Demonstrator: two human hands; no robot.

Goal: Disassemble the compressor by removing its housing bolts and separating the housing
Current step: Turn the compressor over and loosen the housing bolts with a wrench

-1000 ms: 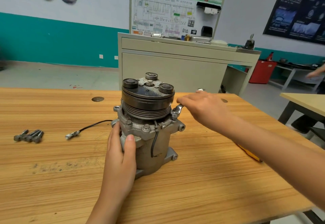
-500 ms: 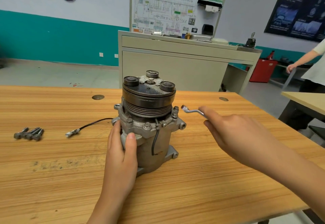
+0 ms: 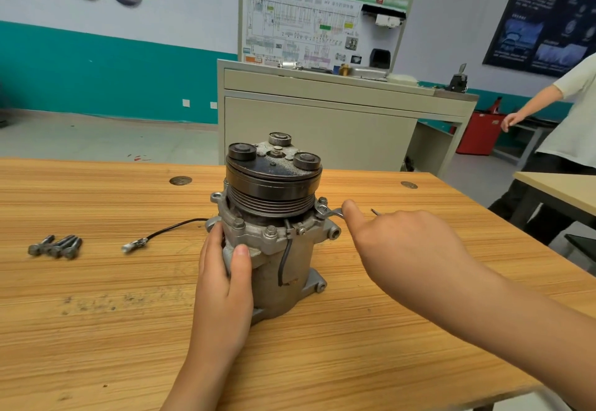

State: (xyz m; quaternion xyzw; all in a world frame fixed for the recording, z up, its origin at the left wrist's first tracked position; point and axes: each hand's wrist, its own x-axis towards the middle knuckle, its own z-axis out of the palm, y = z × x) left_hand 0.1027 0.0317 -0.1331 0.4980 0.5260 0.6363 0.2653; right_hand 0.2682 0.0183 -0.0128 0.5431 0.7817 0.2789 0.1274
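Note:
A grey compressor [image 3: 277,262] with a black pulley on top stands upright on the wooden table [image 3: 96,330]. My left hand [image 3: 225,284] grips its housing from the left, thumb across the front. My right hand [image 3: 400,246] holds a small metal wrench [image 3: 329,212], whose ring end sits at a housing bolt [image 3: 322,200] on the right side of the flange. More bolts [image 3: 270,230] stand in the front of the flange. Several removed bolts [image 3: 56,246] lie together at the table's left.
A black wire with a connector [image 3: 135,243] trails left from the compressor. Behind the table stands a beige training cabinet [image 3: 322,120] with a wiring board. Another person [image 3: 564,113] stands at the right by a second table [image 3: 558,188].
My right hand has brought the wrench back left onto the right-side flange bolt after swinging it away from the compressor. My left hand has stayed on the housing.

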